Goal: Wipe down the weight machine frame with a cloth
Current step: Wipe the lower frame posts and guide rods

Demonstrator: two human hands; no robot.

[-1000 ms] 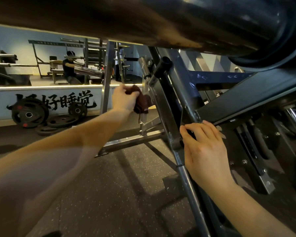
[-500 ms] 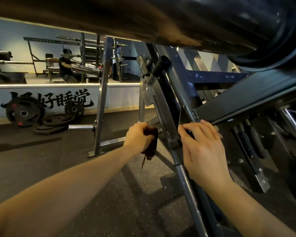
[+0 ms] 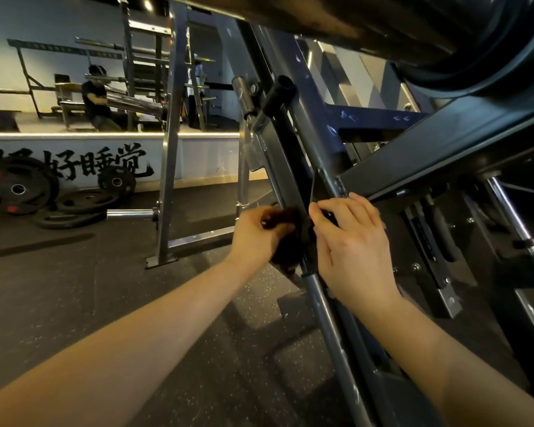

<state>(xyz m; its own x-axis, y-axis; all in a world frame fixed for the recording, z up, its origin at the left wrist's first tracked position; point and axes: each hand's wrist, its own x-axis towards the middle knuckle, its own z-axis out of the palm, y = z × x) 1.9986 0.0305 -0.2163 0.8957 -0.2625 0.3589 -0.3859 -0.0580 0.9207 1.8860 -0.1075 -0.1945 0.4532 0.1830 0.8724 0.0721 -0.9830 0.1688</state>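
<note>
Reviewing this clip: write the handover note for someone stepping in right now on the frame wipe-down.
Left hand: grips the dark cloth, pressed against the slanted frame bar low down, just left of the right hand.
Right hand: fingers curled on the same frame at the joint under the cross beam, steadying.
Done: cannot tell from this view which parts are already wiped.
Left: carry the cloth along the chrome rod below, the cross beam and the rest of the frame.
</note>
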